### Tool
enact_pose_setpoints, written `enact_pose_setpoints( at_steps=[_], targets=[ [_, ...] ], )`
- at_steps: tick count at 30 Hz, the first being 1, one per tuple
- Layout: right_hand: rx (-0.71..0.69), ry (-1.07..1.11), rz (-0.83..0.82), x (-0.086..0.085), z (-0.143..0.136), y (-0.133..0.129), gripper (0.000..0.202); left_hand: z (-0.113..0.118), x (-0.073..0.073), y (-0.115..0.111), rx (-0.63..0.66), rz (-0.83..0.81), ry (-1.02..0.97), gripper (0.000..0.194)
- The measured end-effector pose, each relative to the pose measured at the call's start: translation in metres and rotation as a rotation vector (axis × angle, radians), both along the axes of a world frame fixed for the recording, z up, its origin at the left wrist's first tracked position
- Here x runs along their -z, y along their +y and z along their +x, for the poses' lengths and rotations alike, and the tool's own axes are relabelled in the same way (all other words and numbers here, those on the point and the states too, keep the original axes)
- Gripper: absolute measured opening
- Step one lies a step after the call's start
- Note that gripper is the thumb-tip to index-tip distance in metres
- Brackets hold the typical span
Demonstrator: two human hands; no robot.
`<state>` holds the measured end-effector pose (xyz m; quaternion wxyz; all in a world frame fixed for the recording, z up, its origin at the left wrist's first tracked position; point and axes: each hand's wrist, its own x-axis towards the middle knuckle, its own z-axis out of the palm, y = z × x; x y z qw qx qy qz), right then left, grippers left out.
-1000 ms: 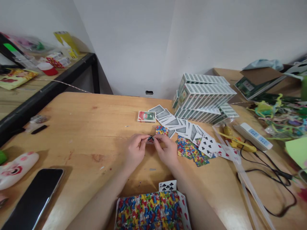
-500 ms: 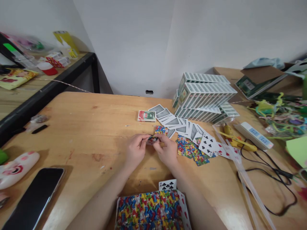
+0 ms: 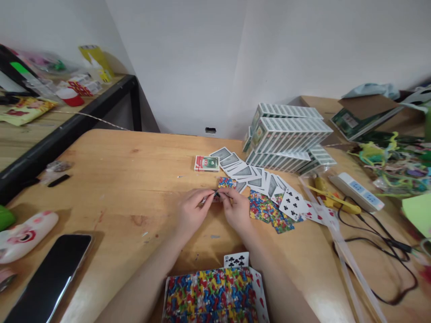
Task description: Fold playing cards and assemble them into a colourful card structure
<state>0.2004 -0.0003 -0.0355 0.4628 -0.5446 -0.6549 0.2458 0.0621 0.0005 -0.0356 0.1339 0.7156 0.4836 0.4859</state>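
My left hand (image 3: 194, 210) and my right hand (image 3: 236, 211) meet over the middle of the table, both closed in a pinch. Between their fingertips is a playing card (image 3: 217, 196), bent and mostly covered by the fingers. Just beyond it lies a small piece with a colourful pattern (image 3: 226, 182). Right of my hands, several colourful pieces (image 3: 259, 206) lie under a six of clubs (image 3: 291, 202). Below my forearms, a panel of colourful patterned cards (image 3: 211, 291) sits near me, a ten of clubs (image 3: 236, 259) sticking out from its far edge.
A boxed deck (image 3: 206, 163) lies beyond my hands, beside a spread of face-down cards (image 3: 245, 172). Stacked card cartons (image 3: 289, 134) stand behind. At right are a glue gun (image 3: 340, 202), a power strip (image 3: 357, 190) and black cables. A phone (image 3: 50, 278) lies at left.
My fingertips have drawn closer together around the card, and the left fingers now cover more of it. The view has shifted slightly; the other things stay in place.
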Motion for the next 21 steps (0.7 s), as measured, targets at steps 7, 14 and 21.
enact_pose_setpoints(
  at_steps=[7,14,21],
  targets=[
    [0.025,-0.061,0.060,0.0034,0.0029,-0.0015,0.016,0.0024,0.0029,-0.0033,-0.012,-0.006,0.056,0.016],
    [0.053,-0.028,0.011,0.0038,0.0006,-0.0023,0.015,0.0041,0.0023,-0.0054,-0.068,-0.041,0.100,0.020],
    [0.096,-0.016,-0.028,0.0033,-0.0001,-0.0028,0.014,0.0033,0.0041,-0.0055,-0.043,-0.082,0.096,0.025]
  ],
)
